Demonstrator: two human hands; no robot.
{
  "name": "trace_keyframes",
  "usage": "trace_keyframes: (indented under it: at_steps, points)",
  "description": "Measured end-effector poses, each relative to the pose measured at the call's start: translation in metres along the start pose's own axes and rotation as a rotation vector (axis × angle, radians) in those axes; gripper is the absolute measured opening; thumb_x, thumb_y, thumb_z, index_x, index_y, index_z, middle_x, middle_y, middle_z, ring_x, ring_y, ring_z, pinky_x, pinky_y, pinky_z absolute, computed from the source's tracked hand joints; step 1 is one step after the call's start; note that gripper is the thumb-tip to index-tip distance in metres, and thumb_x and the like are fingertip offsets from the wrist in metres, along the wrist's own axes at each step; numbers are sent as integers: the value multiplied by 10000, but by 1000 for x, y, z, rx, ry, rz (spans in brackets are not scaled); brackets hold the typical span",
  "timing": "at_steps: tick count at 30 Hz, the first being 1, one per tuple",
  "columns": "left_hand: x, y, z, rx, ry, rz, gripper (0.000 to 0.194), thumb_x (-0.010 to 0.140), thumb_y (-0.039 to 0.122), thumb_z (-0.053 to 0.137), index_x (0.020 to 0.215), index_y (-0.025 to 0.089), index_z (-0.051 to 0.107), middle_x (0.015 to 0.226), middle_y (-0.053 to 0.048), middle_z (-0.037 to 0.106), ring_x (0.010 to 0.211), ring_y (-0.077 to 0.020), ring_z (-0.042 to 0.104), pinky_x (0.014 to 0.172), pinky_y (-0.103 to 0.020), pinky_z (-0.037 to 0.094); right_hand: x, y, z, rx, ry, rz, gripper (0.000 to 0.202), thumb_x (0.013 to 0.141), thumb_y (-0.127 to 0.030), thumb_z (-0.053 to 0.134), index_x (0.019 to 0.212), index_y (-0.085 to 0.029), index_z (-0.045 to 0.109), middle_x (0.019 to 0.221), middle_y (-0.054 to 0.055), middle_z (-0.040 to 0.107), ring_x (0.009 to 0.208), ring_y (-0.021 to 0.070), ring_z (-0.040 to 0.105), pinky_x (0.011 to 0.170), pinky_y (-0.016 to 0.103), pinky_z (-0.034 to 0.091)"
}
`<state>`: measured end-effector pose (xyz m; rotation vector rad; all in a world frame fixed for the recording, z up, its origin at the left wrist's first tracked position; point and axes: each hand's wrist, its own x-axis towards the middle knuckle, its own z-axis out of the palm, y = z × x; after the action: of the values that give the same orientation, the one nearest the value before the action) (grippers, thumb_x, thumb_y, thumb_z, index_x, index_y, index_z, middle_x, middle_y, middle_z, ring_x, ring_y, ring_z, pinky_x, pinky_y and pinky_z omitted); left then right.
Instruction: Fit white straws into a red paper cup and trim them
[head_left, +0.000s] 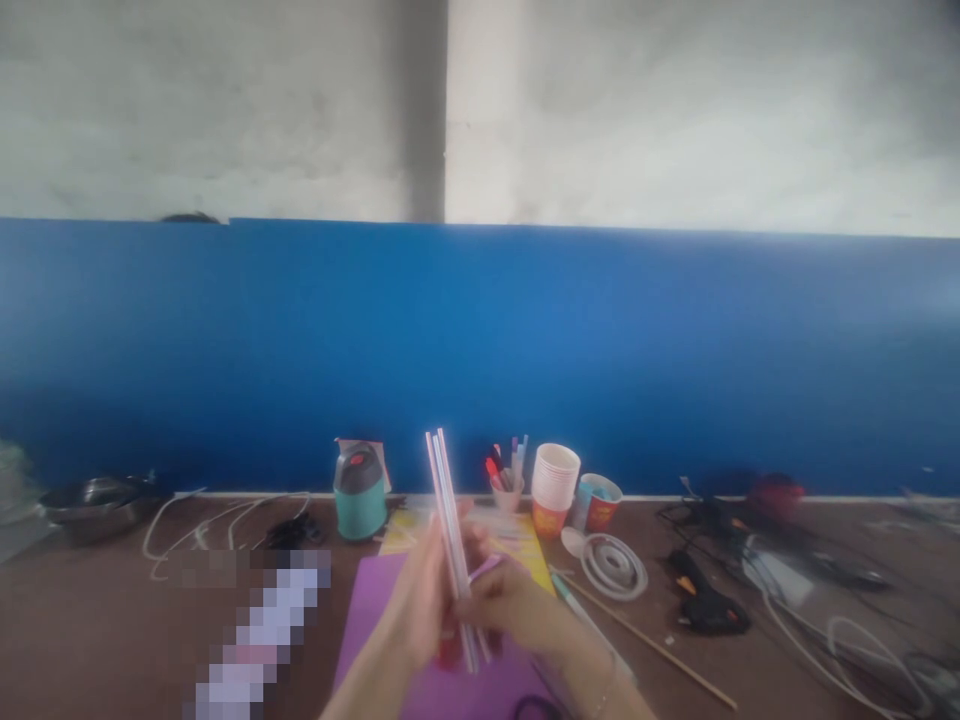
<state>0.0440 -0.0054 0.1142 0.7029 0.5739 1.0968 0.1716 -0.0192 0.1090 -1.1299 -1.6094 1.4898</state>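
Observation:
Several thin straws [448, 505], whitish with pink edges, stand in a slightly tilted bundle between my hands. My left hand [421, 585] closes on the bundle from the left, with fingertips showing behind it. From the right, my right hand [506, 600] pinches the straws lower down; some of its fingers are hidden. Under both hands lies a purple sheet [364, 610], overlapping a yellow sheet [541, 560]. A small red thing [448, 650] shows below the hands, too blurred to name.
A teal-and-black container [360, 510], a pen cup [508, 494], stacked paper cups [555, 485] and a roll of tape [615, 567] stand or lie ahead. To the right are a wooden stick [652, 640], a black glue gun [709, 605] and cables. Metal bowls [97, 505] sit far left.

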Motion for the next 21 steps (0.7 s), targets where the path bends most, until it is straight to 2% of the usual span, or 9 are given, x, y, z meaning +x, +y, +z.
trace_keyframes:
  at_steps: [2, 6, 8, 11, 15, 17, 21]
  points:
    - [0, 0, 0, 50, -5, 3, 405, 754, 458, 606, 1050, 183, 574, 774, -32, 622, 511, -116, 541, 358, -181, 293, 4, 4, 1, 21, 29, 5, 218, 656, -340, 663, 577, -140, 694, 463, -18, 577, 405, 74, 465, 424, 190, 361]
    - [1, -3, -4, 147, -35, 15, 331, 769, 421, 599, 1002, 191, 550, 701, 2, 599, 380, -72, 438, 305, -164, 178, 4, 4, 3, 14, 59, 20, 272, 639, -391, 679, 675, -122, 700, 546, 6, 624, 417, 86, 506, 422, 197, 390]
    - [2, -2, -6, 136, -37, 32, 275, 778, 411, 597, 936, 191, 551, 669, 20, 584, 377, -64, 437, 325, -164, 230, -1, 0, -2, -38, 24, 17, 330, 660, -436, 669, 734, -116, 697, 583, 18, 631, 455, 100, 535, 442, 205, 413]
    - [1, 0, -6, 89, -42, 73, 189, 788, 352, 606, 873, 192, 554, 669, 30, 581, 488, -82, 533, 458, -183, 382, -11, -8, -20, -151, -6, 37, 389, 725, -491, 612, 739, -109, 686, 638, 48, 645, 536, 123, 572, 465, 207, 417]
    - [-4, -2, 0, 156, -95, -26, 192, 774, 339, 620, 817, 156, 579, 661, -10, 607, 584, -141, 607, 588, -252, 457, -16, -15, -41, -130, 159, -62, 425, 820, -513, 481, 820, -131, 667, 753, 58, 634, 621, 122, 563, 470, 196, 390]
    - [-6, -7, 5, 189, -133, -84, 216, 758, 353, 630, 800, 146, 583, 640, -29, 618, 571, -161, 615, 611, -290, 473, -14, -16, -43, -107, 238, -110, 426, 834, -515, 452, 781, -138, 643, 696, 30, 589, 595, 110, 526, 459, 192, 368]
    - [-10, -18, 10, 258, -168, -161, 243, 759, 369, 621, 817, 135, 590, 647, -73, 651, 555, -180, 622, 628, -340, 491, -8, -14, -36, -70, 274, -159, 410, 824, -474, 486, 584, -146, 539, 525, -16, 502, 501, 84, 437, 457, 198, 318]
